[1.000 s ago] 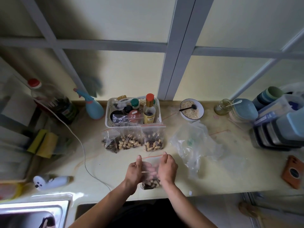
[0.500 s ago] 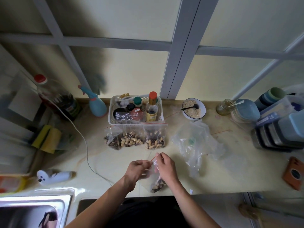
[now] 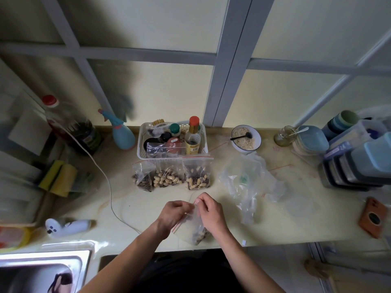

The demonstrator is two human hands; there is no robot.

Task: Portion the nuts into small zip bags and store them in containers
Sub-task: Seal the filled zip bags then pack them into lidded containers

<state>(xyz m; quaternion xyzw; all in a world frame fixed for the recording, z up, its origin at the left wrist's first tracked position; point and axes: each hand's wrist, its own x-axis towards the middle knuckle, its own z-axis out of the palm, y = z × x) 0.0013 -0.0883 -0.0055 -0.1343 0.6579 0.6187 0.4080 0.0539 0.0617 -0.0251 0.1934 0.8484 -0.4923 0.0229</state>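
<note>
Near the counter's front edge a small zip bag with nuts at its bottom lies tilted between my hands. My left hand pinches its red zip strip on the left. My right hand pinches the strip's upper end, thumb and fingers curled on it. Three filled zip bags stand in a row behind: one with dark seeds, one with peanuts, one with mixed nuts. Stacked blue-lidded containers sit at the far right.
A white basket of bottles stands behind the bags. A heap of empty clear bags lies right of centre. A bowl with a spoon, a jar, a spray bottle, a white cable, an orange phone case and the sink surround the counter.
The bag went from upright between both hands to tilted, its zip strip now slanting. My hands shifted from flanking the bag to pinching along the strip. The camera view drifted slightly.
</note>
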